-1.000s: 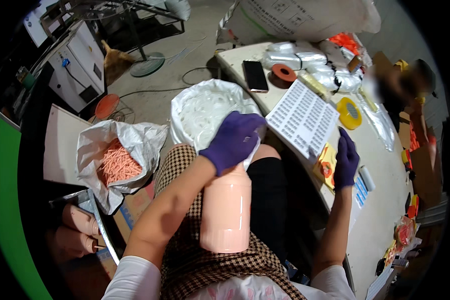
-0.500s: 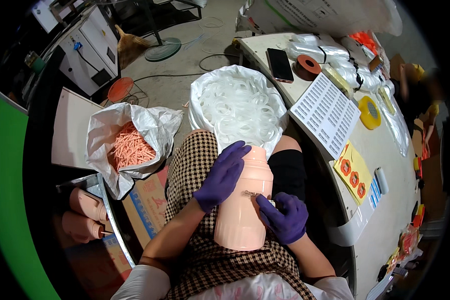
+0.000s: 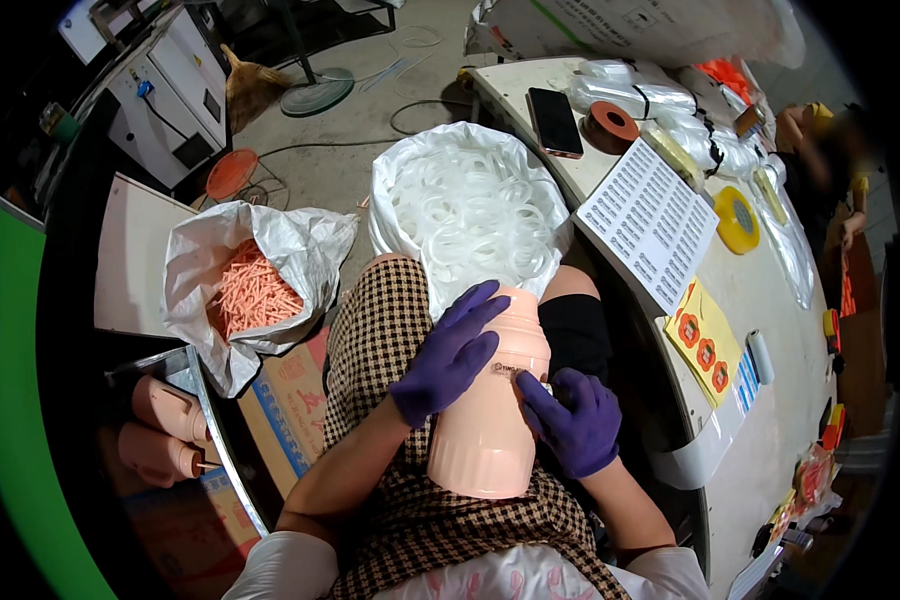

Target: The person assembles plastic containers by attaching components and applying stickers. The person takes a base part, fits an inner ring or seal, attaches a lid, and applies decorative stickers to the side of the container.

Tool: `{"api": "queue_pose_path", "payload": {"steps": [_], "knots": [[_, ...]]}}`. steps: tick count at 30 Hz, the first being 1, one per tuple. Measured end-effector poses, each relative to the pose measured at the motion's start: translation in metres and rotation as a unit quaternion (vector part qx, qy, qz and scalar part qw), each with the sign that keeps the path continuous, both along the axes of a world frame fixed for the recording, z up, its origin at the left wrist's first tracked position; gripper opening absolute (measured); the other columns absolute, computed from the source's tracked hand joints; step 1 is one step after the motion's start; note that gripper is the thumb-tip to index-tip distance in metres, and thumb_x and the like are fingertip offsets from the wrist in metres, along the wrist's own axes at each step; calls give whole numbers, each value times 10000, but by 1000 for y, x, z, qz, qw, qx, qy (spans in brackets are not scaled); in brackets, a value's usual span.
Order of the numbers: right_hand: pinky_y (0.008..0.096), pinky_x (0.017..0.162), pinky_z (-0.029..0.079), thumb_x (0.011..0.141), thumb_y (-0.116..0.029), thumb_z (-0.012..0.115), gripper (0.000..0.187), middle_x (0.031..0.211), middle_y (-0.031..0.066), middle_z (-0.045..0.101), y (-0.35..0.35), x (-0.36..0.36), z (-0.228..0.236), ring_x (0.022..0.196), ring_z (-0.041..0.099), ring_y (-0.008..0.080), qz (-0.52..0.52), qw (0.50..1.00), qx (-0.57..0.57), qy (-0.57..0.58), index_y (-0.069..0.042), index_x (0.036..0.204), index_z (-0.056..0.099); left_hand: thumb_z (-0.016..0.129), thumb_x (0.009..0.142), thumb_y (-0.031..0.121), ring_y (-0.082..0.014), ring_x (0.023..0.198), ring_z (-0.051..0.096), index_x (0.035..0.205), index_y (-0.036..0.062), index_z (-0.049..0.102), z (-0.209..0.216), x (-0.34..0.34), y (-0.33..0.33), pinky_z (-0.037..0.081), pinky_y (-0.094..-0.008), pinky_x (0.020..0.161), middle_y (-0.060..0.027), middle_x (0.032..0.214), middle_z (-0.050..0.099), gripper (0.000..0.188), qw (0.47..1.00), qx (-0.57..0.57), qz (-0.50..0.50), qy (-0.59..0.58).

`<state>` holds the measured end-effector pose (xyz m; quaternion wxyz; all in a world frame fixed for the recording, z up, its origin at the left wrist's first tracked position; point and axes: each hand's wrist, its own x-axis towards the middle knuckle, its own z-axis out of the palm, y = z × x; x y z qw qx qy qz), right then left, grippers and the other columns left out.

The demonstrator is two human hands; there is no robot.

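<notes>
A glossy pink thermos shell (image 3: pixel 482 440) lies on my lap, its narrower neck pointing away from me. My left hand (image 3: pixel 444 362), in a purple glove, rests along its left side with fingers stretched out toward the neck and thumb apart. On the shell's upper face is a small dark printed label (image 3: pixel 506 369). My right hand (image 3: pixel 574 418), also gloved in purple, is at the right side, one fingertip touching the shell just below the label. Its other fingers are curled around a small whitish piece, mostly hidden.
Ahead stands a white sack of translucent rings (image 3: pixel 470 215); left of it, a sack of pink strips (image 3: pixel 258 290). Two pink shells (image 3: pixel 160 452) lie in a metal-edged bin. The right-hand table (image 3: pixel 770 400) bears a label sheet (image 3: pixel 648 222), phone (image 3: pixel 554 122) and tape rolls. Another person (image 3: pixel 820 150) is far right.
My left thumb has spread away from the fingers onto the shell. My right fingertip has shifted slightly off the label, which shows more plainly. The whole view has moved a little.
</notes>
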<state>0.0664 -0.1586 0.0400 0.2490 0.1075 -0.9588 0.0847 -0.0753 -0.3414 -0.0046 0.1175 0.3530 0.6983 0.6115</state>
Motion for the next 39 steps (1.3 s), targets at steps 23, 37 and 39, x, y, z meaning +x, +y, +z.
{"api": "queue_pose_path", "payload": {"steps": [23, 37, 39], "knots": [[426, 607, 522, 870, -200, 707, 406, 913, 108, 626, 113, 6, 43, 774, 647, 311, -166, 981, 21, -103, -253, 1270, 661, 703, 908, 229, -327, 1498, 268, 1518, -11, 365, -3, -7, -28, 209, -421, 1220, -209, 1579, 339, 738, 983, 39, -136, -113], [393, 1069, 426, 1000, -224, 579, 411, 1303, 172, 629, 50, -79, -9, 1238, 563, 263, 74, 793, -544, -262, 29, 1324, 586, 648, 933, 269, -353, 1469, 331, 1485, 24, 446, 26, 56, 12, 237, -469, 1207, -161, 1561, 405, 637, 966, 199, -137, -90], [375, 1052, 436, 1012, -244, 534, 435, 1328, 183, 618, 55, -66, -2, 1217, 579, 252, 162, 748, -595, -244, 43, 1335, 578, 669, 899, 202, -352, 1417, 401, 1460, 29, 486, 54, 67, -4, 305, -480, 1176, -150, 1504, 473, 615, 958, 247, -130, -56]]}}
